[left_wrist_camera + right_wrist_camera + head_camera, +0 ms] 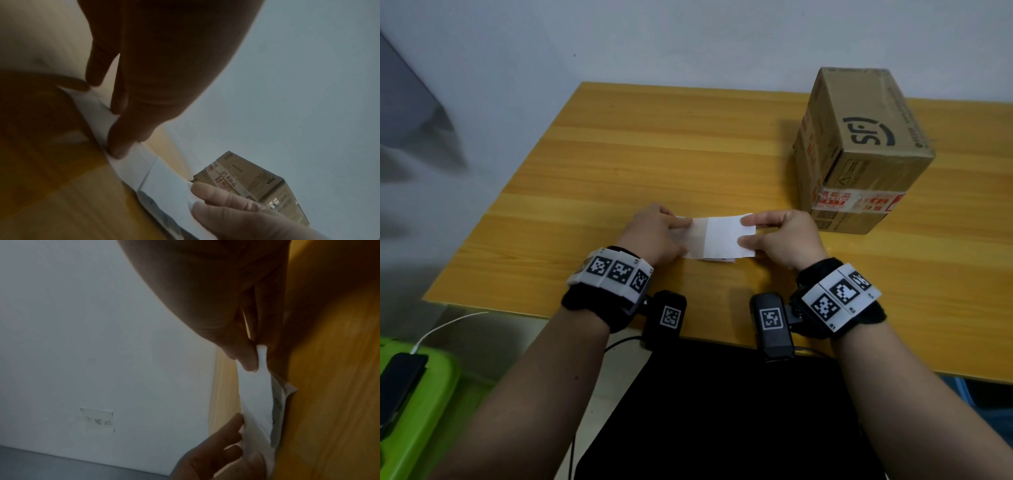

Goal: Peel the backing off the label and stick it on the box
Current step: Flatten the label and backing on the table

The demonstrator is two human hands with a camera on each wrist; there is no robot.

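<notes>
A white label with its translucent backing is stretched just above the wooden table between both hands. My left hand pinches the left end, where the backing shows. My right hand pinches the right end of the white sheet between thumb and fingers. In the right wrist view the sheet bows away from a printed layer beneath it. A brown cardboard box with black lettering and red-and-white tape stands upright to the right, behind my right hand.
A white wall runs behind the table. A green bin with a dark phone and white cable sits low on the left. A black surface lies below the table's near edge.
</notes>
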